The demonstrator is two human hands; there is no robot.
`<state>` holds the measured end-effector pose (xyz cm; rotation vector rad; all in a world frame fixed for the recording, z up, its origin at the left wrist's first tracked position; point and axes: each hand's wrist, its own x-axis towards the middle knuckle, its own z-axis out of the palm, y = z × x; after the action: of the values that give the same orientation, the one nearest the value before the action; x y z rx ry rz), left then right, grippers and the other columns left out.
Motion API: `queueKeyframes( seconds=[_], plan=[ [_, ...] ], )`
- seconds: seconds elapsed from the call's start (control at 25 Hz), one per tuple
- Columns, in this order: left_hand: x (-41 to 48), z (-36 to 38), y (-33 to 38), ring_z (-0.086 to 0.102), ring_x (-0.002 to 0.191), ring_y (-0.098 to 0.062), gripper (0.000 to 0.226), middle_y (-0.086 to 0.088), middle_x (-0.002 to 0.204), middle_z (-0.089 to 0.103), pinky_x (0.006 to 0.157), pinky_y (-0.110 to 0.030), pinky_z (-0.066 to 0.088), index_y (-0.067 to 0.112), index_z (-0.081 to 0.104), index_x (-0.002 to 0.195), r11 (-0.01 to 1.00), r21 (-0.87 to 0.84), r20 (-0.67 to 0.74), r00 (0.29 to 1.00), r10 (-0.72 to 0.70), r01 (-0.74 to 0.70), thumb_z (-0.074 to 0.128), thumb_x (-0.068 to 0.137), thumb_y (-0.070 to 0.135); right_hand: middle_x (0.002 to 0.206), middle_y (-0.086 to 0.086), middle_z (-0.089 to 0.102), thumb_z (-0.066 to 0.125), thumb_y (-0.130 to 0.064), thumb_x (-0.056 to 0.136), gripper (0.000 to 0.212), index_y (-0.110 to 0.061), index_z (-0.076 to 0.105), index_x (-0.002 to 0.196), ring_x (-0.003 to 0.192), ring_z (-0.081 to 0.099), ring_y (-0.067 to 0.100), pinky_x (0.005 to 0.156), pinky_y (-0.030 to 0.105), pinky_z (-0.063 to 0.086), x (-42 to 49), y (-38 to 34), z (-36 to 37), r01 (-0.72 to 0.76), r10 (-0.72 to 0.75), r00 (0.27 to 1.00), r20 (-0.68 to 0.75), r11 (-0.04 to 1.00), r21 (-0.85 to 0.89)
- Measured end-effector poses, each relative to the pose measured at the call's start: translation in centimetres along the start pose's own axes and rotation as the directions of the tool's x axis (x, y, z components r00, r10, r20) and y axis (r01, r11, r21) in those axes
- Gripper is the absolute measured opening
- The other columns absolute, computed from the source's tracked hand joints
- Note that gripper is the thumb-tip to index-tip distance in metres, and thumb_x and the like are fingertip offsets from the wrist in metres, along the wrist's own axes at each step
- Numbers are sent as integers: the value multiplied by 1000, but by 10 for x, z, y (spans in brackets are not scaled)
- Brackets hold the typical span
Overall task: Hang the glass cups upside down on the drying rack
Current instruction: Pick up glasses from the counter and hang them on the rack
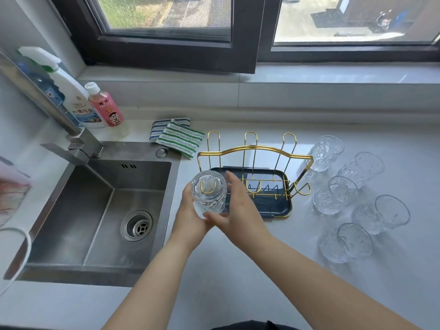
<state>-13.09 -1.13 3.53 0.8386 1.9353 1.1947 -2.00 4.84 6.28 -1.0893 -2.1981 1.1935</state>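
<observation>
A gold wire drying rack (256, 150) stands on a dark blue tray (278, 206) in the middle of the counter. An upside-down glass cup (209, 192) sits over the rack's near-left peg, whose gold loop shows through its base. My left hand (190, 216) grips the cup from the left and below. My right hand (240, 210) holds its right side, fingers spread along the glass. Several more glass cups (337, 195) stand upright on the counter right of the rack. The three far pegs are bare.
A steel sink (100, 210) with a faucet (71, 136) lies to the left. Two striped cloths (177, 136) lie behind the rack. A spray bottle (71, 96) and a pink bottle (104, 106) stand at the back left. A window sill runs along the back.
</observation>
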Motion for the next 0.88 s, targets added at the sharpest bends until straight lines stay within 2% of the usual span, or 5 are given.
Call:
queueKeyframes(
  seconds=[0.2, 0.36, 0.52, 0.64, 0.88],
  plan=[
    [-29, 29, -24, 47, 110, -13, 67, 1, 121, 48, 85, -25, 35, 15, 39, 119, 965, 16, 21, 965, -261, 260, 79, 68, 27, 136, -13, 36, 66, -25, 81, 71, -25, 24, 138, 127, 35, 1, 103, 12, 28, -52, 30, -16, 2, -2, 1000, -20, 1000, 27],
    [-49, 77, -16, 52, 104, -6, 43, 8, 116, 56, 79, -14, 37, 31, 50, 105, 989, 143, 287, 954, -86, 46, 76, 71, 25, 123, -13, 46, 67, -16, 80, 56, -24, 39, 127, 114, 42, -2, 101, 12, 30, -90, 64, -49, -46, 47, 986, -162, 999, 10],
    [-54, 134, 3, 41, 118, 1, 75, 18, 129, 44, 95, -19, 32, 33, 36, 130, 966, 218, 491, 871, 12, -137, 79, 69, 27, 115, -25, 44, 71, -9, 75, 53, -26, 46, 119, 107, 39, -5, 94, 0, 22, -126, 95, -92, -112, 75, 917, -392, 991, -72],
    [-56, 176, 13, 35, 128, -5, 89, 13, 141, 35, 100, -20, 29, 30, 26, 137, 955, 218, 597, 802, 33, -202, 80, 67, 24, 119, -13, 44, 74, -11, 72, 62, -22, 42, 124, 113, 38, 1, 99, 9, 24, -151, 122, -120, -233, 182, 827, -531, 972, -31],
    [-53, 236, 29, 34, 124, 0, 92, 16, 134, 37, 94, -11, 25, 28, 25, 138, 962, 153, 570, 815, 102, -228, 80, 64, 19, 140, -6, 34, 66, -10, 77, 78, -20, 21, 140, 132, 33, 9, 104, 22, 26, -158, 168, -147, -484, 523, 821, -230, 850, 207]
  ],
)
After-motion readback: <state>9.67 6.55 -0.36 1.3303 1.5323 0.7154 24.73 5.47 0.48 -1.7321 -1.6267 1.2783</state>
